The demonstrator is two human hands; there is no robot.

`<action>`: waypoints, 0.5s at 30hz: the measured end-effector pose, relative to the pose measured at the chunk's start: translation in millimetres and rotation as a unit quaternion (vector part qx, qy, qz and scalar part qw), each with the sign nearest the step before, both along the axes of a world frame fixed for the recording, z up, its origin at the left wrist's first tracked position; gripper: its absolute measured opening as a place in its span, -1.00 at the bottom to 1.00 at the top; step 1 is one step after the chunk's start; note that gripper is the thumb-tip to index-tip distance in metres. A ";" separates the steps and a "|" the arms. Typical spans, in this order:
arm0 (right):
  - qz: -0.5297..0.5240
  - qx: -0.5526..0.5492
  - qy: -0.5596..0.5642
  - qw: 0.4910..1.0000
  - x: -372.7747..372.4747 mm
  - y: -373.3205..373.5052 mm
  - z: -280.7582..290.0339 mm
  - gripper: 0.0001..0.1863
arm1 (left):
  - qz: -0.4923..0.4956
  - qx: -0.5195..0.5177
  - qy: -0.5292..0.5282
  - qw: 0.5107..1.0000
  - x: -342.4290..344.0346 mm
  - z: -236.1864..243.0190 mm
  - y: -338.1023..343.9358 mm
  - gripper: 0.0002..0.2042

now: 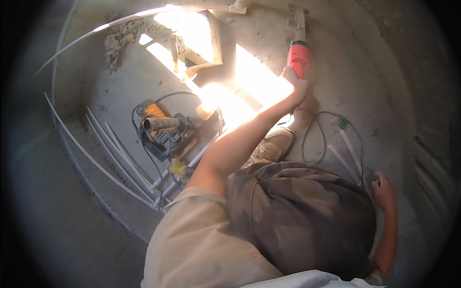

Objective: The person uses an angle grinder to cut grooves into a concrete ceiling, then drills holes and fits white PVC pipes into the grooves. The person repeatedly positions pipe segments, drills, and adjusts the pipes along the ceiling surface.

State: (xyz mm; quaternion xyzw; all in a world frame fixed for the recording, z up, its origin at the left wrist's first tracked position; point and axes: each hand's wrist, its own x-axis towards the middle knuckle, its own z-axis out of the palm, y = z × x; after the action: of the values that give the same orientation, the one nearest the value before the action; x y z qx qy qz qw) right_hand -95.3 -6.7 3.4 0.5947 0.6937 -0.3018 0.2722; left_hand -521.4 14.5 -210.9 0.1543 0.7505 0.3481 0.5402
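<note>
While the left hand (296, 84) clasps its near end, red tool (298, 54) extending ahead

Left arm (240, 144) stretched far forward, slanting rightward; left hand (297, 86) closed in a grip. Right arm (388, 245) down at the side, right hand (384, 194) loosely curled.
</note>
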 end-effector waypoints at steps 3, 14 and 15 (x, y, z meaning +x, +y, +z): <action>-0.026 -0.018 0.026 0.999 0.1 -2.9 -8.0 -0.63 | 0.031 0.002 -0.002 1.000 2.4 -3.0 15.3 -0.60; -0.033 -0.012 0.056 0.998 5.9 -5.4 -22.7 -0.62 | -0.291 0.040 0.122 0.948 -92.8 98.2 -71.3 -0.37; -0.047 -0.013 0.059 0.997 9.1 -5.2 -23.7 -0.62 | -0.391 0.018 0.304 0.868 -118.4 114.8 -95.3 -0.36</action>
State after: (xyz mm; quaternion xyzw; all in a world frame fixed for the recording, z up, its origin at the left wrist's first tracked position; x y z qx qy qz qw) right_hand -86.2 -11.9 -20.2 0.6046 0.6756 -0.3577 0.2237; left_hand -639.8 -80.9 -96.1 0.5432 0.7495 0.0571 0.3741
